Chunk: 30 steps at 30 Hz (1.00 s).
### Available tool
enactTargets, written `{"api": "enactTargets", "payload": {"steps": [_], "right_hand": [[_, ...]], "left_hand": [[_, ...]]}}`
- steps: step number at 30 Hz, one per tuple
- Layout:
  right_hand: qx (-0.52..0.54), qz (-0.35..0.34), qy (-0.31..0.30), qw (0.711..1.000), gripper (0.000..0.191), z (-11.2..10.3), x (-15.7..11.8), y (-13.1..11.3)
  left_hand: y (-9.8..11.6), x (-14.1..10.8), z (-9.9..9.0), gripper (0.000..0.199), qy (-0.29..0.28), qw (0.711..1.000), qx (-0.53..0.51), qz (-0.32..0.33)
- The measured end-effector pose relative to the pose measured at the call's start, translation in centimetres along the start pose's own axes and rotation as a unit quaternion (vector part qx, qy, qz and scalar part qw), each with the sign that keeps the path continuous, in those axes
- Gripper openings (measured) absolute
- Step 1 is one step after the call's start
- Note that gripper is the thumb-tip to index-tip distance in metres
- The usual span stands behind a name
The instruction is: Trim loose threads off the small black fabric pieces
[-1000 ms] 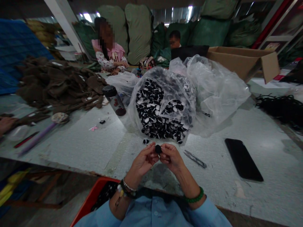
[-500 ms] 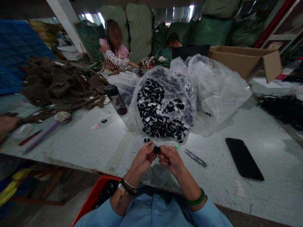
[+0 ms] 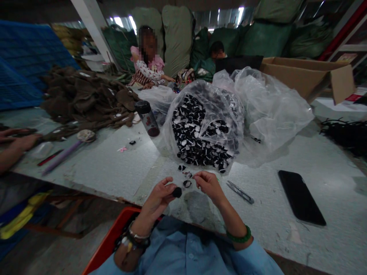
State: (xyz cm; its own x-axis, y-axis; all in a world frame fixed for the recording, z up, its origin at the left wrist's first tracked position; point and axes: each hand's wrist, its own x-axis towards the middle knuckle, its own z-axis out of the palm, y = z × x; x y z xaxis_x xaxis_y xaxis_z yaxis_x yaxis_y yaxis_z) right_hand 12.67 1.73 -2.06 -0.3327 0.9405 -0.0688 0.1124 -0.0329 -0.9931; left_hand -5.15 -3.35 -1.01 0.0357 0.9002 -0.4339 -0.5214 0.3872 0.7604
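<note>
Two hands at six o'clock: left hand [image 3: 157, 203] pinching a black round piece [image 3: 177, 192]; right hand [image 3: 209, 186] half-closed, grip unclear, beside small black-and-white pieces [image 3: 187, 183]; clear plastic bag [image 3: 272, 110] at twelve o'clock.

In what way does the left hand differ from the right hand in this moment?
The left hand pinches a small black round piece, while the right hand shows nothing held. The left wrist wears a silver bangle and beads; the right wrist wears a green bracelet. Both hands are bare, above the table, with blue sleeves.
</note>
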Motion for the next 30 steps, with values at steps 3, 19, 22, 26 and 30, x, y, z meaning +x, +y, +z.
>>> {"api": "enactTargets", "payload": {"steps": [3, 19, 22, 26, 30], "right_hand": [[-0.3, -0.072, 0.02, 0.951, 0.012, 0.1, 1.5, 0.0], [-0.334, -0.181, 0.033, 0.924, 0.012, 1.3, 1.6, -0.1], [-0.288, -0.254, 0.058, 0.921, 0.014, 1.2, 0.4, -0.8], [-0.318, -0.288, 0.048, 0.902, 0.021, 0.9, -0.1, -0.9], [-0.295, -0.271, 0.077, 0.913, 0.024, 0.3, 0.4, -0.6]], "left_hand": [[0.5, -4.0, -6.1, 0.029, 0.013, 0.991, 0.132, 0.015], [0.6, -0.4, -1.7, 0.023, 0.004, 0.981, 0.178, 0.077], [0.3, 1.7, 1.5, 0.025, -0.042, 0.991, 0.117, 0.058], [0.1, 2.5, 2.9, 0.022, -0.08, 0.992, 0.078, 0.053], [0.1, 3.0, 3.2, 0.02, -0.049, 0.991, 0.079, 0.094]]}}
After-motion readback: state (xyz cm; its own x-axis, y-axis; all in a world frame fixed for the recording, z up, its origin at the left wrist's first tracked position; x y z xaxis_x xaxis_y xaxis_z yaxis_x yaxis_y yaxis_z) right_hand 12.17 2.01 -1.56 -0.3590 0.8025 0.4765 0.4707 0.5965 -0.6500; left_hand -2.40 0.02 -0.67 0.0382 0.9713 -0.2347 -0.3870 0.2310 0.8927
